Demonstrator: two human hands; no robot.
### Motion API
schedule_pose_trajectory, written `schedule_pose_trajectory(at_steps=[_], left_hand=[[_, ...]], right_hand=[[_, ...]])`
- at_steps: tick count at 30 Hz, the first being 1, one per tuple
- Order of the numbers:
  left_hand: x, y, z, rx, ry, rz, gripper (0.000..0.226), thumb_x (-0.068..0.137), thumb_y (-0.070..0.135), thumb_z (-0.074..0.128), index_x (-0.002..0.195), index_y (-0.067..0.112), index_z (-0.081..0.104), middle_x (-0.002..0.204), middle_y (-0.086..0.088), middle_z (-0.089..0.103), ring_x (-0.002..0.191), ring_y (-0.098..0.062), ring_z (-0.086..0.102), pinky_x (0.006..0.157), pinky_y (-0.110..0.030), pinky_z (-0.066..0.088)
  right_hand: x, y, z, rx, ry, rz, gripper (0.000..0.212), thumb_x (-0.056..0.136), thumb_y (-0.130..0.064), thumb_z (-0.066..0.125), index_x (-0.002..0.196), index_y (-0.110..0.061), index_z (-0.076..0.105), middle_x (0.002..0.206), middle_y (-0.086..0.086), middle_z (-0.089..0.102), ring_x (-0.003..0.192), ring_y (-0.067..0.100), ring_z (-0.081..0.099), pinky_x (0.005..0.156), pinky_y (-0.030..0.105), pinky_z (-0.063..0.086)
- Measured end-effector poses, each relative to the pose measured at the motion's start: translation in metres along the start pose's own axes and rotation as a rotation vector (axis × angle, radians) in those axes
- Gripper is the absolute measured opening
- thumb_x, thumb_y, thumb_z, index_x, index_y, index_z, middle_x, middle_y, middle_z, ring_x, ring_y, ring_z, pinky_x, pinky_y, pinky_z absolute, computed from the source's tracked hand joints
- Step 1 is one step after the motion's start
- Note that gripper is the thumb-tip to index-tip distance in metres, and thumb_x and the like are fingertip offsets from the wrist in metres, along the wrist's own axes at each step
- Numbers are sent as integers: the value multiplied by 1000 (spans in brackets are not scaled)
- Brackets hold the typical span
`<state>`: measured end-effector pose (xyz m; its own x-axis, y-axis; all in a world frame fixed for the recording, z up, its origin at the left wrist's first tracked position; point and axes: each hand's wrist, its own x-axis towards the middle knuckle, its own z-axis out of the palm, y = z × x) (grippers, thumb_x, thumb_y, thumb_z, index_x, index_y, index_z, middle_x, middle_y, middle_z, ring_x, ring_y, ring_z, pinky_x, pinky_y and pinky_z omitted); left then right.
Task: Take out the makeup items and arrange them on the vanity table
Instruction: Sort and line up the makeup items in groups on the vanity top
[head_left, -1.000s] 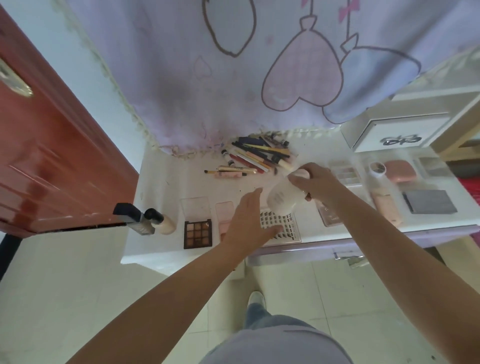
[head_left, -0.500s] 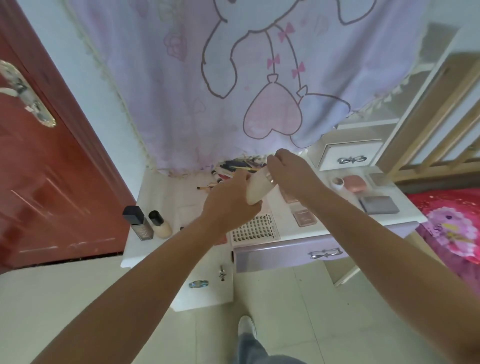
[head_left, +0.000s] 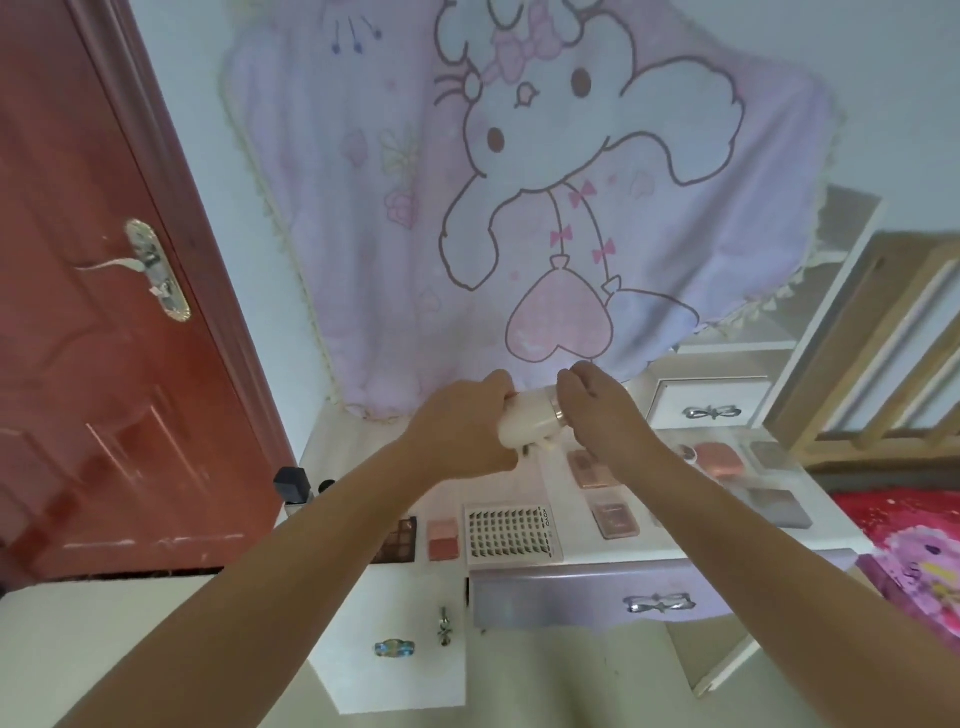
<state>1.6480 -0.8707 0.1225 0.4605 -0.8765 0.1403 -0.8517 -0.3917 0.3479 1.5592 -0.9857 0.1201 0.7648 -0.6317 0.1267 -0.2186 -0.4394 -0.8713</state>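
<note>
Both hands raised above the table (head_left: 519, 478), a cream bottle (head_left: 530, 427) held on its side between them. Left hand (head_left: 462, 434) fingers wrapped round the body; right hand (head_left: 597, 415) fingers curled at the cap end. Step looks like checking or twisting the cap. Next: lower it upright onto a bare patch among the palettes.
</note>
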Motion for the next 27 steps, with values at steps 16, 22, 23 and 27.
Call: schedule_pose_trajectory(at_steps=[16, 22, 23, 27], left_hand=[[80, 51, -72, 55, 224, -48, 48, 67, 16, 72, 110, 15, 51, 94, 1, 58, 77, -14, 49, 57, -14, 36], [91, 63, -99, -70, 126, -72, 28, 70, 15, 71, 91, 23, 54, 82, 11, 53, 69, -3, 53, 55, -12, 39], [91, 65, -103, -192, 66, -91, 23, 70, 16, 71, 84, 23, 55, 78, 10, 56, 64, 0, 55, 53, -10, 41], [82, 65, -100, -347, 74, -109, 15, 69, 29, 70, 74, 24, 57, 69, 10, 54, 57, 3, 51, 52, -8, 37]], right_hand=[[89, -30, -80, 106, 12, -490, 26, 94, -11, 34, 70, -20, 40, 62, -4, 39, 50, 8, 37, 40, 10, 29], [100, -37, -102, 140, -47, -636, 12, 93, -20, 38, 84, -25, 43, 72, -10, 46, 57, 4, 47, 45, 8, 37], [100, -41, -107, 110, -60, -699, 6, 89, -25, 38, 89, -24, 44, 74, -14, 48, 59, 2, 51, 48, 7, 39], [103, -55, -125, -37, -165, -913, 24, 82, -25, 47, 102, -18, 57, 87, -25, 50, 82, -18, 51, 65, 2, 41]])
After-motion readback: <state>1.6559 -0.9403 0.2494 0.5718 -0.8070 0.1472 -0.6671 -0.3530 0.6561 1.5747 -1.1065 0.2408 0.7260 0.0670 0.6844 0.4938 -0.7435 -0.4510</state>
